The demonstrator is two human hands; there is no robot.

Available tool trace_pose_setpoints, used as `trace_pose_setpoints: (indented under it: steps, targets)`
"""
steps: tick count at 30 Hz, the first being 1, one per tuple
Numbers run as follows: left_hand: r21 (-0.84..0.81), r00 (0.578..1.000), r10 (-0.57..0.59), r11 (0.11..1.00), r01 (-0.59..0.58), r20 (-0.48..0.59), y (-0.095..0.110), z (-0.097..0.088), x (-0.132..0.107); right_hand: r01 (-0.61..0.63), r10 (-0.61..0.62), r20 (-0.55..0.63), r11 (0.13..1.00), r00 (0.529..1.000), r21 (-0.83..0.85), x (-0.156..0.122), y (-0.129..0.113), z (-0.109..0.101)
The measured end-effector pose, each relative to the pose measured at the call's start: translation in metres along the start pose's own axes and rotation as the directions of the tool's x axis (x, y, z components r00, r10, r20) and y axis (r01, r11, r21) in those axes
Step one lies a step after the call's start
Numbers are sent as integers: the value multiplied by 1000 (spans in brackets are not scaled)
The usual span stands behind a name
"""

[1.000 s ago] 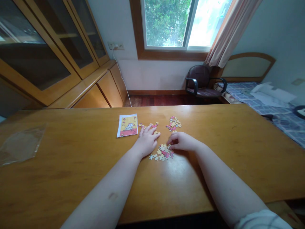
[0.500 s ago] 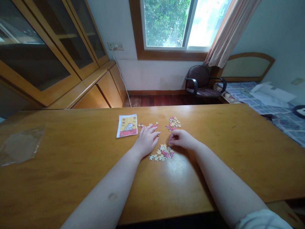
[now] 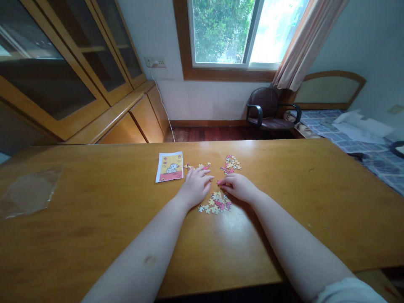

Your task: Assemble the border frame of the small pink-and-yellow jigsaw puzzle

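My right hand [image 3: 239, 186] pinches a pink puzzle piece [image 3: 219, 183] between thumb and fingertips, just above a loose pile of jigsaw pieces [image 3: 215, 203] in pink, cream and pale yellow. Flat on the table with its fingers spread, my left hand [image 3: 196, 185] partly covers another group of pieces [image 3: 202, 166]. A third cluster of pieces [image 3: 232, 162] lies beyond my right hand. Left of my left hand is a small picture card [image 3: 170, 167] with a white animal on yellow and pink.
The wooden table [image 3: 110, 235] carries a clear plastic bag [image 3: 30, 191] at its left. Past the far edge stand a brown armchair [image 3: 264, 107], a cabinet [image 3: 104, 113] and a bed with a checked cover [image 3: 341, 134].
My right hand has shifted a little to the left and its fingers have stretched out, with a pink puzzle piece now showing at their tips. My left hand stays in place.
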State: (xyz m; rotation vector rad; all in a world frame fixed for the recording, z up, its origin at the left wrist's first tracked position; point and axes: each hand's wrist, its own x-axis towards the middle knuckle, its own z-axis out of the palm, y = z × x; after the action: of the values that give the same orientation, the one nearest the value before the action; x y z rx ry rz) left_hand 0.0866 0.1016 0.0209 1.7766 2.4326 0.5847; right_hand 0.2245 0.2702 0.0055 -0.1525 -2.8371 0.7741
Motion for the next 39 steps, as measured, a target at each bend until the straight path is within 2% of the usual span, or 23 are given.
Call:
trace_pose_setpoints:
  steps: [4, 7, 10, 15, 18, 21, 27, 32, 34, 36, 39]
  targets:
    - [-4, 993, 71, 997, -71, 95, 4, 4, -1, -128, 127, 22, 990, 992, 52, -5, 1, -12]
    - [15, 988, 74, 997, -77, 137, 7, 7, -2, -133, 113, 146, 982, 983, 136, -9, 0, -23]
    - [72, 992, 46, 996, -55, 120, 8, 7, -2, -116, 64, 252, 974, 966, 197, -10, -4, -29]
    - [111, 998, 12, 994, -20, 69, 4, 4, -2, -110, 51, 298, 977, 953, 183, -9, -10, -30]
    - [95, 1000, 9, 995, -12, 27, 3, 3, -2, -122, 69, 301, 979, 951, 161, -8, -9, -29]
    - [50, 999, 52, 997, -53, 13, 3, 2, -1, -130, 87, 286, 982, 954, 135, -8, -9, -29]
    - [-49, 973, 207, 978, -203, 102, 3, 3, -2, -169, 174, 252, 985, 952, -42, -7, -8, -30]
    - [-52, 962, 237, 971, -232, 137, 3, 5, -3, -231, 252, 99, 955, 963, -186, -6, -2, -25]
    - [-30, 968, 217, 976, -215, 122, 2, 6, -3, -237, 246, 34, 955, 969, -180, -6, -1, -24]
    - [-28, 973, 208, 978, -206, 105, 0, 6, -3, -204, 209, 22, 969, 978, -136, -6, -2, -23]
    - [-44, 968, 232, 972, -229, 94, -1, 6, -2, -82, 83, 134, 996, 987, -20, -8, -7, -25]
